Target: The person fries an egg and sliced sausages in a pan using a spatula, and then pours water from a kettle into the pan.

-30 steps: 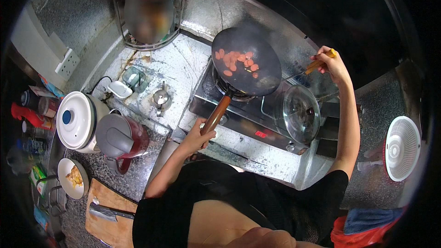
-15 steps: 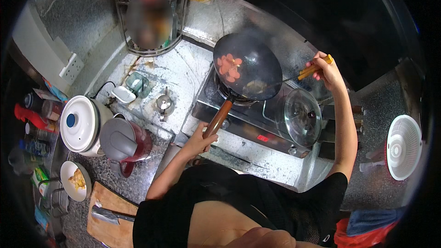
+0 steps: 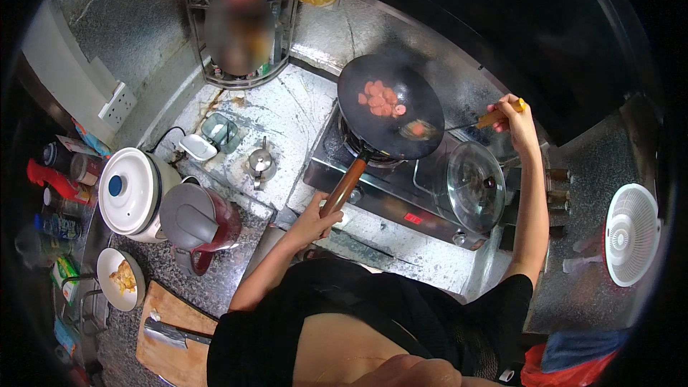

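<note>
A dark wok (image 3: 423, 97) sits on the gas stove (image 3: 337, 147), tilted a little toward the far left. Pinkish-red round slices (image 3: 380, 99), which look like sausage, lie heaped in its middle. My left hand (image 3: 312, 223) is closed around the wok's brown wooden handle (image 3: 347, 186). From the right, my right hand (image 3: 513, 120) grips the yellow-brown handle of a metal spatula (image 3: 459, 127). The spatula's head is low in the right side of the wok, with a slice or so at it; motion blurs it slightly.
A glass lid (image 3: 474, 186) leans at the stove's right. Left are a white pot (image 3: 129, 197), a kettle (image 3: 188, 215), a bowl of yellowish food (image 3: 107, 301) and a cutting board (image 3: 154, 355) with a knife (image 3: 168, 332). A white colander (image 3: 631, 233) stands far right.
The slices have moved from the wok's left wall toward its middle. My right hand has shifted slightly down with the spatula, while my left hand keeps its hold on the handle.
</note>
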